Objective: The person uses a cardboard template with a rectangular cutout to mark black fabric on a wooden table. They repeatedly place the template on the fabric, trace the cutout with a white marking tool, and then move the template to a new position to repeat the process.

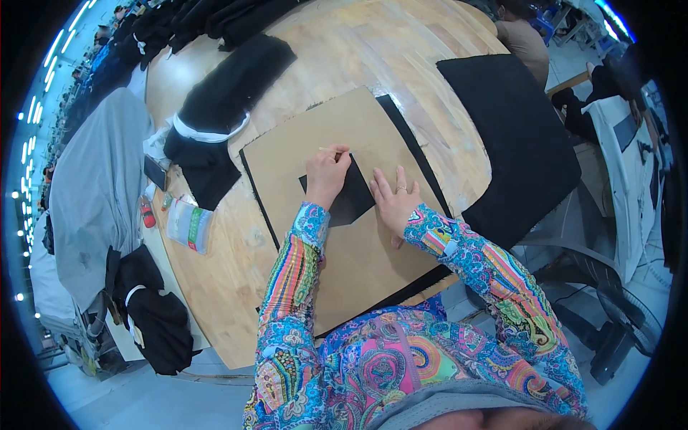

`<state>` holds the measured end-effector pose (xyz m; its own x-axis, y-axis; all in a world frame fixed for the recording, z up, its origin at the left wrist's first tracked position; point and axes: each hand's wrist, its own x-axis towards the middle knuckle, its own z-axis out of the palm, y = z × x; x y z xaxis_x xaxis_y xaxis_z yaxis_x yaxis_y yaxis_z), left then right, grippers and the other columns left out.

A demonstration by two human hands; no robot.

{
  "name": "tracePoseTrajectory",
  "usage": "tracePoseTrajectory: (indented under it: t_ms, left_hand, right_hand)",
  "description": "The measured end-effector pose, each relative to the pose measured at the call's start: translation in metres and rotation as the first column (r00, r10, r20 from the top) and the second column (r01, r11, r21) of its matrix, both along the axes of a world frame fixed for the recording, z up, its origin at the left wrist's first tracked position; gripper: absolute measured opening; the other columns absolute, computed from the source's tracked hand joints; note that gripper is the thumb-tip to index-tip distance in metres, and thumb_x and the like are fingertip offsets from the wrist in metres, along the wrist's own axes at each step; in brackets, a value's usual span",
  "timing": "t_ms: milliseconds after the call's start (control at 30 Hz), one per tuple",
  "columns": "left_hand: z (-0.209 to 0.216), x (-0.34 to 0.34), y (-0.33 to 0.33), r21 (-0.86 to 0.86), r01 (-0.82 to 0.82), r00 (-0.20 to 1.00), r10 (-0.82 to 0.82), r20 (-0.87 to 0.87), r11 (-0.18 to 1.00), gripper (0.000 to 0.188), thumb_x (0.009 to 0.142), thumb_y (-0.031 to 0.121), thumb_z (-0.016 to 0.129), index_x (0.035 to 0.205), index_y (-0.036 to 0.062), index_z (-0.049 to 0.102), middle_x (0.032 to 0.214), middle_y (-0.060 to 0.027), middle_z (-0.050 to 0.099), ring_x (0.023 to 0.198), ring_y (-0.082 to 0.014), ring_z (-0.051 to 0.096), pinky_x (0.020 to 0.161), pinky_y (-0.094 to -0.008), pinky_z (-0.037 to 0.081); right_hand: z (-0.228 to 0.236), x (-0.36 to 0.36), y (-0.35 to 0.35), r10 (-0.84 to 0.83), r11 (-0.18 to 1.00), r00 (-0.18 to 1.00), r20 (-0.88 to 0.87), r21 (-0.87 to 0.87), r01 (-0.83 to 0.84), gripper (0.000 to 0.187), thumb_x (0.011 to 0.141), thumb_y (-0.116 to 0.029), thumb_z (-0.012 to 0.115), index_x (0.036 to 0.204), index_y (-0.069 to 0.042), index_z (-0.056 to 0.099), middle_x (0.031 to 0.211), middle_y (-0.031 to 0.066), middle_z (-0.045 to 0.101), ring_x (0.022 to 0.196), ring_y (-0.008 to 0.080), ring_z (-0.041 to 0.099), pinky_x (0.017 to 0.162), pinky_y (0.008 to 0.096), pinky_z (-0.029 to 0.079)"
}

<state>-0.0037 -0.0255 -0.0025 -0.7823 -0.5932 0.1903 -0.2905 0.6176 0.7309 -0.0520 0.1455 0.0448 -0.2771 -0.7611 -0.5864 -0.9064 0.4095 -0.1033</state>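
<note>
A large brown cardboard sheet [287,154] lies on black fabric [408,132], whose edges show around it. Near its middle is a dark five-sided area [349,197]; whether this is an opening or a piece on top I cannot tell. My left hand [328,173] rests at the upper left edge of that area, fingers pinched together; what they hold, if anything, is too small to name. Flat on the cardboard, just right of the dark area, lies my right hand [394,202] with its fingers spread and a ring on one of them.
Another black fabric panel [516,136] hangs over the round wooden table's [358,43] right edge. On the left lie a black bundle with a white band [204,132], a phone [155,172], a plastic packet [189,225] and a small red object [147,212]. A standing fan [609,301] is at right.
</note>
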Motion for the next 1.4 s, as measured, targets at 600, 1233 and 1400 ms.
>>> tracePoseTrajectory:
  t_ms: [600,1233,1400]
  left_hand:
    - [0.005,0.092,-0.039,0.247,-0.257,0.959,0.279,-0.058,0.934,0.014,0.082,0.012,0.065,0.088,-0.0002,0.067,0.077,-0.0075,0.069,0.069,-0.0110,0.064,0.064,-0.0245,0.049]
    - [0.011,0.085,-0.032,0.081,-0.305,0.952,0.305,0.005,0.949,0.016,0.082,0.015,0.063,0.088,0.0010,0.068,0.081,-0.0104,0.070,0.071,-0.0159,0.066,0.067,-0.0277,0.050]
    - [0.008,0.084,-0.034,0.165,-0.296,0.951,0.307,-0.045,0.941,0.016,0.082,0.016,0.063,0.087,0.0010,0.067,0.078,-0.0108,0.069,0.070,-0.0172,0.066,0.067,-0.0281,0.050]
  right_hand:
    - [0.005,-0.001,-0.002,0.040,0.998,0.999,-0.020,0.051,-0.039,0.140,0.038,-0.035,0.093,0.145,0.001,0.010,0.153,0.0195,-0.005,0.134,0.0558,0.009,0.097,0.0649,0.033]
    - [0.006,-0.002,-0.003,0.009,0.998,1.000,0.010,0.067,-0.009,0.138,0.043,-0.032,0.093,0.146,0.000,0.007,0.154,0.0175,-0.006,0.135,0.0535,0.008,0.100,0.0648,0.029]
    - [0.003,-0.003,0.000,0.005,0.999,1.000,-0.007,0.052,-0.005,0.139,0.041,-0.032,0.093,0.146,0.000,0.008,0.154,0.0178,-0.005,0.135,0.0540,0.008,0.100,0.0654,0.030]
